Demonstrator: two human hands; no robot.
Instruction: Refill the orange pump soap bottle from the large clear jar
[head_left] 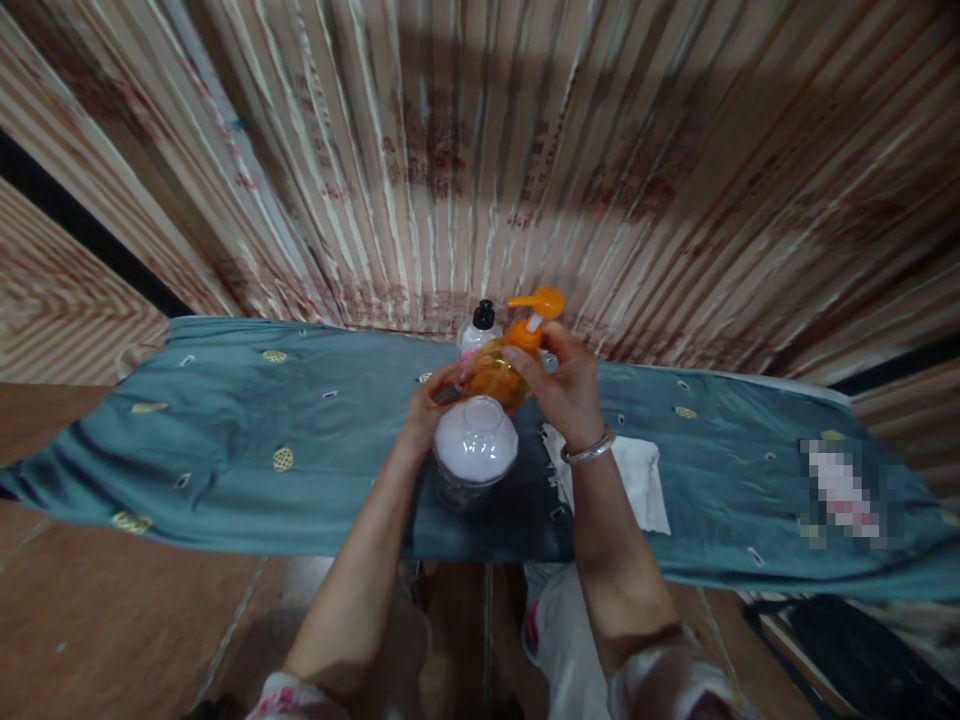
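A pump bottle (491,372) of clear amber-yellow plastic with an orange pump head leans to the right above the cloth. My right hand (564,385) is closed around its upper part, just under the orange collar. At the bottle's lower left side, my left hand (433,398) has its fingers curled against it; their tips are partly hidden. Nearer to me, between my wrists, stands a clear rounded container (476,445) with a whitish top. Behind the pump bottle, partly covered by it, is a clear bottle with a black cap (484,318).
A teal patterned cloth (352,450) covers the long narrow table. White folded cloth (641,485) lies by my right wrist, and a blurred-out item (844,490) is at the right. Pleated curtain (465,150) hangs right behind the table. A dark bag-like thing (862,650) is at lower right.
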